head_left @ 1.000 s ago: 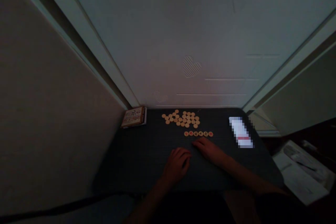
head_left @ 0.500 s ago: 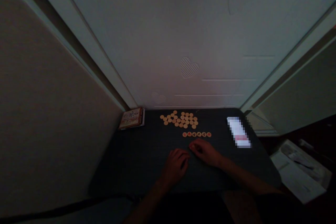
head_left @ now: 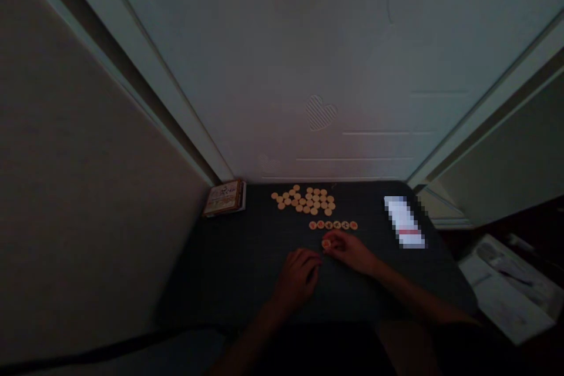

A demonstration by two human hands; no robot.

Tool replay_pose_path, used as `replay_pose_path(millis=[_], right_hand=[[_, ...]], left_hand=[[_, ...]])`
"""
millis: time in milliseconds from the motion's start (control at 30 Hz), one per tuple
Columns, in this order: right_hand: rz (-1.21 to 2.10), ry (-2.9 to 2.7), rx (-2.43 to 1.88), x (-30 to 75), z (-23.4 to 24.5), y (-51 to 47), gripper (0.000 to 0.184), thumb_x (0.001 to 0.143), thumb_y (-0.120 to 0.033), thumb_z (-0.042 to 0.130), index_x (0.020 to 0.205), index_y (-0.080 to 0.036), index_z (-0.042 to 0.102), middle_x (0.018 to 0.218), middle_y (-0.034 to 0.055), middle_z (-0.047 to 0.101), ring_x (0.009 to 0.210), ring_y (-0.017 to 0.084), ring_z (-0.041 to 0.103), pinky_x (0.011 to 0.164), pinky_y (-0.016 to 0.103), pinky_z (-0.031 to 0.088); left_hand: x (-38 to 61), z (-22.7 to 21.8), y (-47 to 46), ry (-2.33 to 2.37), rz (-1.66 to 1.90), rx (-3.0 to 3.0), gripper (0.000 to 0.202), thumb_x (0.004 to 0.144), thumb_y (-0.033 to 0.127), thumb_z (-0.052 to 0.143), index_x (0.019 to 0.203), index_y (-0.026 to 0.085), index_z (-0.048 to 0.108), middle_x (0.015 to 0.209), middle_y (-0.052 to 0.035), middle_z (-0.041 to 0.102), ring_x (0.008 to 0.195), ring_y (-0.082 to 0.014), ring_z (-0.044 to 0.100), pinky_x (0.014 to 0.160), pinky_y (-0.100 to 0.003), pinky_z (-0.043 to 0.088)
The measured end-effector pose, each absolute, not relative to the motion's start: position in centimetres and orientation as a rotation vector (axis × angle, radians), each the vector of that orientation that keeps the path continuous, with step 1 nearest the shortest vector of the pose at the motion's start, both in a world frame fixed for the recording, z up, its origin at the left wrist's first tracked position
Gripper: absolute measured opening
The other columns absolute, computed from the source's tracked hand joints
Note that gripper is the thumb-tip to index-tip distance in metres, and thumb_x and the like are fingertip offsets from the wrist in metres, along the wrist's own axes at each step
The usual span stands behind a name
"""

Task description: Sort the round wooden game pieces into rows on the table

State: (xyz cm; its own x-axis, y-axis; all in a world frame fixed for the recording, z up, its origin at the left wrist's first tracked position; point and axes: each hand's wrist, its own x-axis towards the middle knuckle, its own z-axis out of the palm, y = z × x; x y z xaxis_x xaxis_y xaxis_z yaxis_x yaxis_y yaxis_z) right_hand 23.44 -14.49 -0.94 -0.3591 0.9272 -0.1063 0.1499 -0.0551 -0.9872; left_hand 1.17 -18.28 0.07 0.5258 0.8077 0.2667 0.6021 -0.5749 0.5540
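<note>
Between the thumb and fingers of my right hand is a round wooden Chinese chess piece, its marked face showing. Just to the left, my left hand is low over the table with its fingers curled and close together; whether anything is inside them is hidden. Beyond my hands lies a straight row of pieces with red and dark characters facing up. Farther back is a loose cluster of plain-topped pieces, several of them touching.
The dark table stands against a white door with embossed hearts. A small stack of books or boxes sits at its back left corner. At the right lies a lit, pixelated phone. An open white box is beyond the right edge.
My right hand has turned and brought the piece's marked face into view at its fingertips. My left hand has hardly moved. The whole view has shifted slightly.
</note>
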Motion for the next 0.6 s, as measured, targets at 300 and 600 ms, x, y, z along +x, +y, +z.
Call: replay_pose_path(millis=[300,600], right_hand=[[0.982,-1.955,-1.146,22.6,-0.3,-16.5,0.017,0.095,-0.028,0.06,0.108,-0.024,0.07,0.102,0.0047,0.074,0.094,0.019,0.07,0.087,0.033,0.055],[0.872,-2.069,-1.155,22.4,-0.5,-17.1,0.034,0.098,-0.028,0.057,0.131,-0.027,0.063,0.127,0.0056,0.07,0.113,0.021,0.068,0.1,0.037,0.054]], left_hand=[[2.3,0.5,-17.7,1.36,0.784,2.194,0.019,0.094,0.04,0.062,0.095,0.022,0.067,0.096,-0.004,0.071,0.097,-0.0225,0.064,0.093,-0.04,0.049],[2.6,1.6,-16.5,1.411,0.46,2.309,0.033,0.104,0.039,0.041,0.093,0.021,0.066,0.099,-0.0056,0.073,0.095,-0.0223,0.066,0.092,-0.037,0.048]])
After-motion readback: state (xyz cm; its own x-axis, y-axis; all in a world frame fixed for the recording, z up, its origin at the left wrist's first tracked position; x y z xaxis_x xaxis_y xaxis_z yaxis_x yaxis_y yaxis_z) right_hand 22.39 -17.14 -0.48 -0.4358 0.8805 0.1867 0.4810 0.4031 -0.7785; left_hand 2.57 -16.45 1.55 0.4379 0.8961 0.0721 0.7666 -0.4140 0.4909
